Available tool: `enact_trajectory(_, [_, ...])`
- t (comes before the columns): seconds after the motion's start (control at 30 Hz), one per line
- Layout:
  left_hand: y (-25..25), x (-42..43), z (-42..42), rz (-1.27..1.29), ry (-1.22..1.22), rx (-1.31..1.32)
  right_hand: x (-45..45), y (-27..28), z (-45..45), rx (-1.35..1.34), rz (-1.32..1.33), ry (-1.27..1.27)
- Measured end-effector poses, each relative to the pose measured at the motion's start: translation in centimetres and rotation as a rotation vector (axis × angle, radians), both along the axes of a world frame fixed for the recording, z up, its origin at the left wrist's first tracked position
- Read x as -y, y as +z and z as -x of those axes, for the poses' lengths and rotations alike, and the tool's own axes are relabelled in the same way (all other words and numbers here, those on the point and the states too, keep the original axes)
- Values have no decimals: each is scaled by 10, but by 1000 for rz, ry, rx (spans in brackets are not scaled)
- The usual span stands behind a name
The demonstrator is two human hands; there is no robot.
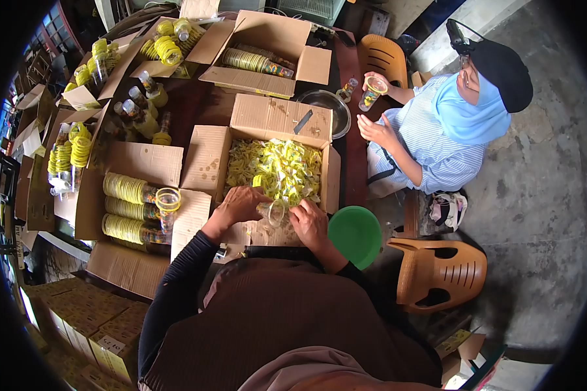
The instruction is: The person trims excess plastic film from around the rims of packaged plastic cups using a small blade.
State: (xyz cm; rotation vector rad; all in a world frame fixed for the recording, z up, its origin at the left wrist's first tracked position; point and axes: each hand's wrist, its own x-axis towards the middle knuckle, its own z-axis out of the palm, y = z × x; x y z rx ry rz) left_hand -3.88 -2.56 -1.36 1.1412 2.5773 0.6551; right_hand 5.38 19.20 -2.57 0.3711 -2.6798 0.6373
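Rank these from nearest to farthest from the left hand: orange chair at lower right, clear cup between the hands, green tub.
1. Clear cup: just right of the left hand.
2. Green tub: beyond the right hand.
3. Orange chair: farther right, past the tub.

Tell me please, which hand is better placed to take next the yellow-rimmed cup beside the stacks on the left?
Left, probably. The left hand is nearer to that yellow-rimmed cup. The right hand is farther, beyond the clear cup between both hands.
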Motion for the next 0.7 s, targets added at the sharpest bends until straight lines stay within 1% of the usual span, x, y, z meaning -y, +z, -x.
enact_trajectory(0.17, [-4,1,2,11,-3,11,1,14,-2,-10,51,-49])
enact_trajectory(0.27, [-4,1,3,5,-4,16,0,13,-5,-36,32,-1])
enact_trajectory(0.37, [-3,0,3,2,-8,17,-3,2,-4,8,-7,27])
enact_trajectory(0.43, [0,0,2,7,-9,15,-3,1,0,-46,-63,14])
enact_trajectory(0.53, [-1,0,1,29,-17,14,-4,-1,1,31,-23,21])
enact_trajectory(0.6, [-6,1,2,-37,-5,-1,-4,4,0,37,-11,17])
enact_trajectory(0.7, [-6,2,3,-35,-7,-3,-2,10,-3,17,-2,34])
